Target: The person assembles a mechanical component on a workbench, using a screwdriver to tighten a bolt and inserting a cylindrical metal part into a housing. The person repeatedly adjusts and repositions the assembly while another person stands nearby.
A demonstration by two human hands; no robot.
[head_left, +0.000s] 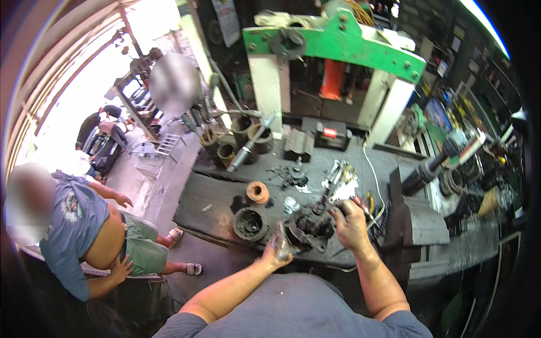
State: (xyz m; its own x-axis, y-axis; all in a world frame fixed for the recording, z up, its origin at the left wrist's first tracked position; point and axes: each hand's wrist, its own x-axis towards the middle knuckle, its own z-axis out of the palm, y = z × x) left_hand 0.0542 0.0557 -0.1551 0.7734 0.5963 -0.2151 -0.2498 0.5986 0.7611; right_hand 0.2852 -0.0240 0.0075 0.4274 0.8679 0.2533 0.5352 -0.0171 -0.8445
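Observation:
A dark, greasy metal housing [316, 243] with uneven lugs rests at the near edge of the workbench, between my two hands. My left hand [276, 250] is closed round its left end, where a shiny piece shows by the fingers. On the other side my right hand [349, 225] is curled into a fist at the housing's upper right; what lies inside those fingers is hidden. Left of the housing sit a black toothed ring [249, 224] and, behind it, a rusty orange collar [257, 192]. A crumpled clear scrap [291, 205] lies just behind the housing.
Wrenches and pliers [341, 177] lie behind my right hand, beside a white cable [378, 186]. A green-and-white press frame [332, 42] stands at the back. Metal cylinders [242, 127] crowd the bench's far left. Angled steel blocks [425, 219] sit right. Another person [96, 225] stands left.

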